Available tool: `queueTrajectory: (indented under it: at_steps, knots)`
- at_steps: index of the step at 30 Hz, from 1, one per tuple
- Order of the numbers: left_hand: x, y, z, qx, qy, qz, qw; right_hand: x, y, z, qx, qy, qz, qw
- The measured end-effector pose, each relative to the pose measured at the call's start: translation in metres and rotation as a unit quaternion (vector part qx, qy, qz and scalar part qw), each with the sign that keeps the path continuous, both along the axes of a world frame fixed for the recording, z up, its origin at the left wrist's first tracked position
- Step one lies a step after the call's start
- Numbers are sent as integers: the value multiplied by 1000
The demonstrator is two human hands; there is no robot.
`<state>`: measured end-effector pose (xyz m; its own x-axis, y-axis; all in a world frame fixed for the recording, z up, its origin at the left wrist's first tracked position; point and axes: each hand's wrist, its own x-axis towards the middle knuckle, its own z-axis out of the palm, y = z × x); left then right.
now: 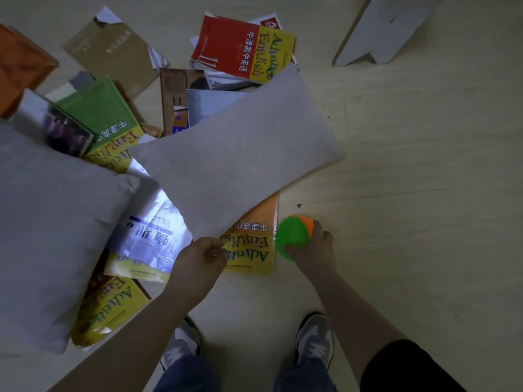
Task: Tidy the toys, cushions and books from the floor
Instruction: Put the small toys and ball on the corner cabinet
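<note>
My left hand [199,260] pinches the near corner of a grey cushion [240,154] that lies tilted over a heap of books. Under that corner shows an orange and yellow English textbook [254,244]. My right hand [314,247] grips a spiky green and orange toy ball [293,236] on the floor just right of that book. A second, larger grey cushion [48,222] fills the left side. Scattered around are a red textbook [240,49], a green one [104,114], a silver-blue one [152,227] and a yellow one [107,309].
A brown book [113,52] and an orange thing [19,66] lie at the far left. A white board-like furniture piece [387,26] stands at the top right. Pale wooden floor [424,193] stretches to the right. My two grey shoes [314,340] are at the bottom.
</note>
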<state>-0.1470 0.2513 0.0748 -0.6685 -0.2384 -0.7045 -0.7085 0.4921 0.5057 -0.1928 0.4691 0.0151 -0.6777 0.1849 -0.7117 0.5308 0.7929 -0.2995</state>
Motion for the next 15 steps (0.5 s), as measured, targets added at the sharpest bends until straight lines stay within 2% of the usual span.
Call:
queueTrajectory:
  at_steps: [9, 15]
  knots:
    - [-9, 7, -6, 3, 8, -10, 1000, -4, 4, -18, -11, -2, -36, 999]
    - [-12, 14, 32, -6, 10, -14, 1000, 2, 13, 32, -35, -11, -63, 997]
